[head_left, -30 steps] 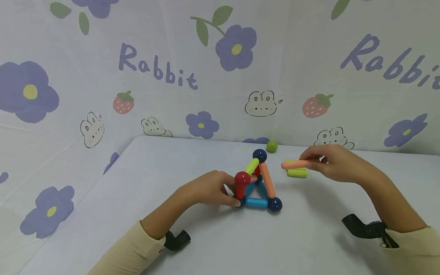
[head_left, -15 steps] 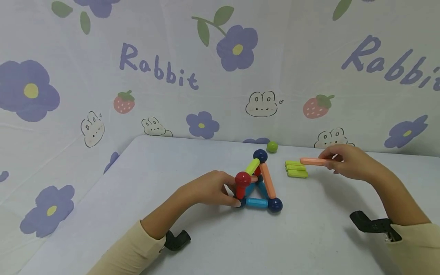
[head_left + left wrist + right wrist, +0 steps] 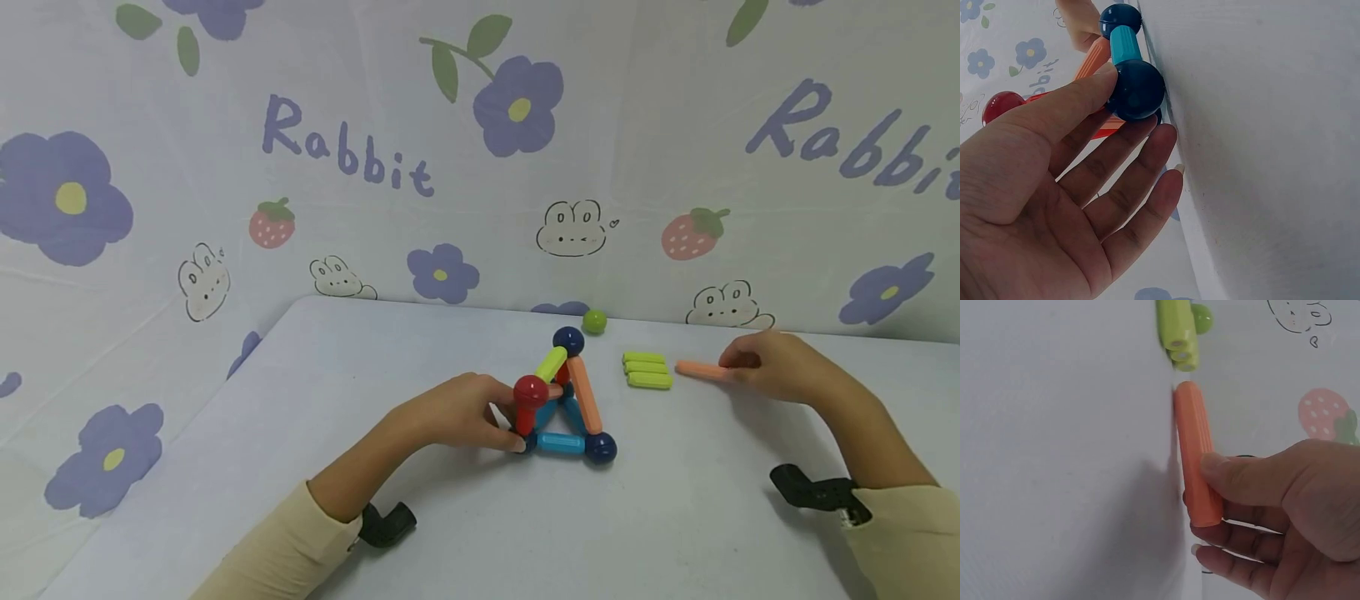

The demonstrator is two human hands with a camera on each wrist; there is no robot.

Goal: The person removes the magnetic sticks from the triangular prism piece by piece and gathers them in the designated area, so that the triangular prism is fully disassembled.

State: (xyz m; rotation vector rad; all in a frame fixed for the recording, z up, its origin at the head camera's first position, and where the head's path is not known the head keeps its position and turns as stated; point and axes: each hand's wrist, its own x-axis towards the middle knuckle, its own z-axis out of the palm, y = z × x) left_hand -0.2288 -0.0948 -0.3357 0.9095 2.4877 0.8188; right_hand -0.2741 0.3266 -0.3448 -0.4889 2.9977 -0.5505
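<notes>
My left hand (image 3: 461,412) pinches a dark blue ball (image 3: 1139,92) at the near-left corner of a magnetic stick-and-ball frame. That frame stands on the table, with blue sticks (image 3: 561,442) along its base and an orange stick (image 3: 585,396) and a lime stick (image 3: 551,364) sloping up to a dark blue top ball (image 3: 568,341). A red ball (image 3: 531,390) caps an upright red stick by my left fingers. Farther right, my right hand (image 3: 783,367) pinches a loose orange stick (image 3: 1194,447) low at the tabletop; whether it touches the table I cannot tell.
Three lime sticks (image 3: 648,368) lie side by side between the frame and my right hand. A green ball (image 3: 595,322) rests near the table's back edge. Behind the white table (image 3: 480,533) hangs a patterned cloth (image 3: 360,242).
My right hand has moved right with the orange stick, away from the lime sticks, and then lowered it toward the table. The left hand and the frame stay in place.
</notes>
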